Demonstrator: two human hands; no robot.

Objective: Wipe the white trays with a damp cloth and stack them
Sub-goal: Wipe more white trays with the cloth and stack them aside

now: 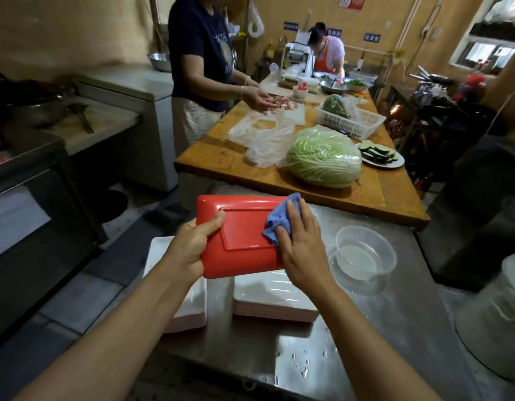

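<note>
**Tray wiping in progress: one tray in hand, two stacks on the tabletop**

The steel tabletop [366,328] carries the work. Two stacks of white trays sit on it: the left stack [189,308] at 7 o'clock from the held tray, overhanging or flush with the tabletop's left edge, and the right stack [267,296] at 6 o'clock, just beside it with a narrow strip of bare steel between. Which stack is wiped and which is waiting cannot be told from this view.

The held tray [244,241] is raised above both stacks, its red underside facing up. Judgement: wiping of this tray's back is under way; stacking of it is not yet done, and the task appears mid-course.

A clear plastic bowl [363,253] holding water stands at 3 o'clock from the tray, near but apart. The wooden prep table [279,180] lies beyond at 12 o'clock, with a wrapped cabbage [322,157] close to its near edge.

The left hand [192,250] grasps the tray's left edge, thumb on top. The right hand [302,250] lies flat, fingers extended, pressing the blue cloth [279,221] onto the tray's right portion.

Room for moving: open steel lies at 5 o'clock. The bowl crowds the right side; a wide sweep could strike it. The left stack's position at the edge warrants care when setting down.
</note>
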